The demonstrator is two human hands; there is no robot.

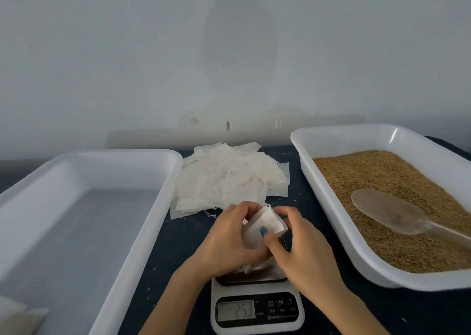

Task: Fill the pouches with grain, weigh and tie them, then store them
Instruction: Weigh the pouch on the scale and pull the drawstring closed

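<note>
Gripped pouch (pixel 267 222) in left hand (pixel 229 237) and right hand (pixel 300 248) over scale (pixel 257 309), likely opening mouth, with grain tray (pixel 326 197) close at right.

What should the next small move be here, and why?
Probably draw the pouch mouth closed and tie it. The left hand and right hand pinch it over the scale, whose display shows a blurred nonzero reading, and the spoon lies in the grain tray. That suggests filling and weighing are done, though its contents are hidden.
</note>
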